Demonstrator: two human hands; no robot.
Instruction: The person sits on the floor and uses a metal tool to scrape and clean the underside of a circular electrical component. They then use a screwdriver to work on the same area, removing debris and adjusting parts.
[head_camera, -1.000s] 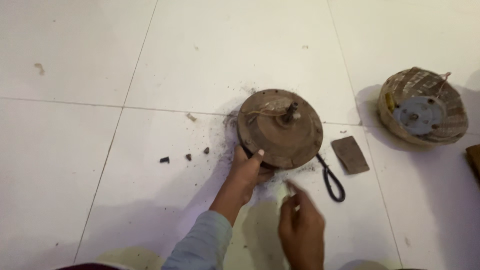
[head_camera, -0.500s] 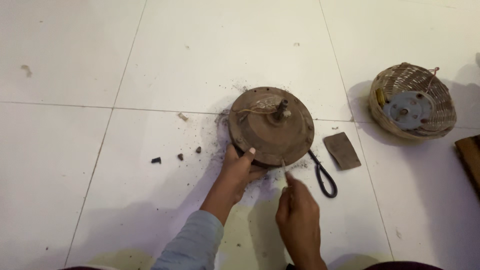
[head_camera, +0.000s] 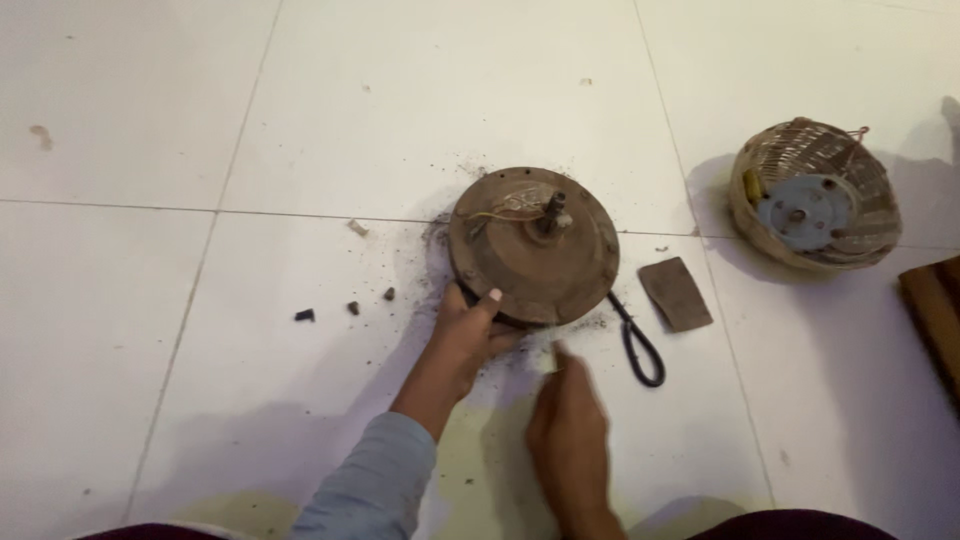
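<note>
A round, rusty brown motor housing (head_camera: 535, 245) with a short shaft and thin wires on top lies on the white tiled floor (head_camera: 420, 110). My left hand (head_camera: 465, 335) grips its near left rim, thumb on the top face. My right hand (head_camera: 568, 430) is just below the housing's near edge, blurred, fingers closed around a small pale object that I cannot make out. A black looped tool handle (head_camera: 640, 350) sticks out from under the housing on the right.
A flat brown rectangular piece (head_camera: 676, 293) lies right of the housing. A woven basket (head_camera: 812, 195) holding a blue-grey round part sits at the far right. A wooden piece (head_camera: 935, 310) is at the right edge. Small dark bits (head_camera: 345, 305) and grit lie to the left.
My right hand has shifted slightly along the housing's near edge and is now blurred. My left hand keeps its hold on the rim. The camera view has drifted a little.
</note>
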